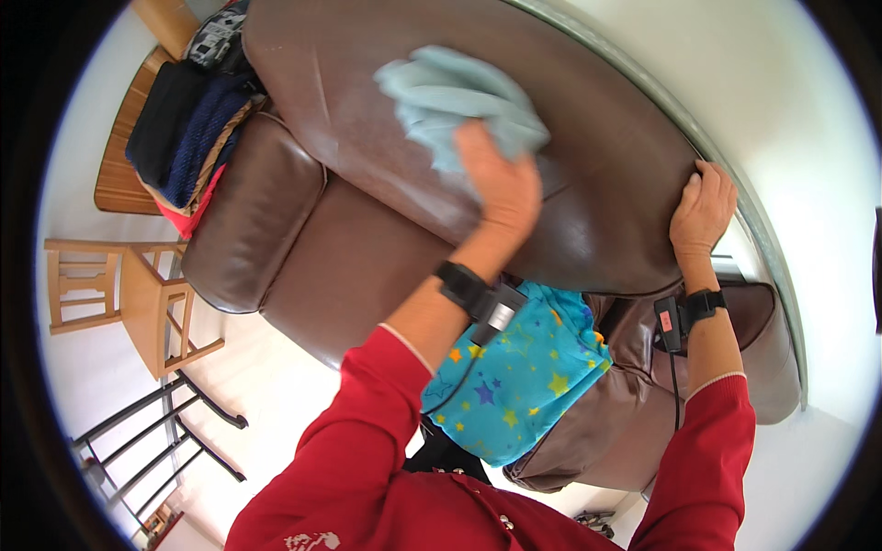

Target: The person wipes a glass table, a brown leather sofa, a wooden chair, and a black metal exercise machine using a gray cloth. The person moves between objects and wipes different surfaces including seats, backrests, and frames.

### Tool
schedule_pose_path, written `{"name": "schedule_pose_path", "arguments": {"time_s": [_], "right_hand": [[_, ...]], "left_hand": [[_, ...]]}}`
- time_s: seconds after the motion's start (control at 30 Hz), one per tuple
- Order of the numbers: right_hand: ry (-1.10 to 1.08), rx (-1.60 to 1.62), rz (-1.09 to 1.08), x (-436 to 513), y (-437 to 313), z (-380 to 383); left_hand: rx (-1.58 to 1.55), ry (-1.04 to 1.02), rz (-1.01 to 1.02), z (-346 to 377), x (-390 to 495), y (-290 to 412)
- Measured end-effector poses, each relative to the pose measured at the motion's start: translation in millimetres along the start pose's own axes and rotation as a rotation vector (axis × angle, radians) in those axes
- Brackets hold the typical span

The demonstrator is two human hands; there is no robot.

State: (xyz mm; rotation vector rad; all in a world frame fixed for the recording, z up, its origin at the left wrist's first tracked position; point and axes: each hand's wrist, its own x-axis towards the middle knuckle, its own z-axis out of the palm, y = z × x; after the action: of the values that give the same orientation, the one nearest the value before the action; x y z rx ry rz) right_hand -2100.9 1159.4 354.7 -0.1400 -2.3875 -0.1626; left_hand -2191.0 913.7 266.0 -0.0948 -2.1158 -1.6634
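My left hand (503,179) holds a crumpled pale blue cloth (468,103) against the brown leather backrest of a sofa (592,138). The hand and cloth are slightly blurred, and most of the fingers are hidden. To the right, my right hand (703,206) rests on the end edge of the same backrest, its fingers bent over the edge. It holds no separate object. Below the backrest, a turquoise fabric with colored stars (517,392) lies on the sofa, partly behind my left forearm. Both wrists wear black straps with small cabled devices.
Folded clothes (186,138) are stacked by the sofa's left armrest (255,213), over a wooden surface (124,172). A wooden chair (145,303) and a black metal rack (158,434) stand at the left. A pale wall (778,89) runs behind the sofa.
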Motion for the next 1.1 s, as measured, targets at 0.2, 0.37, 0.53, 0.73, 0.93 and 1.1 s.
{"name": "schedule_pose_path", "arguments": {"time_s": [0.2,0.37,0.53,0.73,0.93,1.1], "right_hand": [[-0.02,-0.024,-0.008,-2.5,2.9,1.6],[-0.03,-0.006,0.0,-4.8,4.7,2.6],[-0.037,-0.006,-0.035,-3.4,2.2,0.0],[-0.055,-0.003,-0.011,-2.8,0.2,-0.7],[-0.086,-0.041,0.0,-7.0,5.4,0.5],[-0.1,-0.021,0.001,-8.5,7.5,0.4]], "left_hand": [[-0.039,-0.496,0.608,-13.6,-61.9,8.4],[0.687,-1.027,0.538,-48.9,-54.2,-82.4],[0.576,-0.224,0.261,-80.3,48.4,-145.7],[0.605,0.28,0.436,-140.8,243.6,-162.0],[0.709,0.336,0.366,-188.6,342.3,-171.6],[0.669,0.178,0.411,-162.0,251.4,-166.2]]}}
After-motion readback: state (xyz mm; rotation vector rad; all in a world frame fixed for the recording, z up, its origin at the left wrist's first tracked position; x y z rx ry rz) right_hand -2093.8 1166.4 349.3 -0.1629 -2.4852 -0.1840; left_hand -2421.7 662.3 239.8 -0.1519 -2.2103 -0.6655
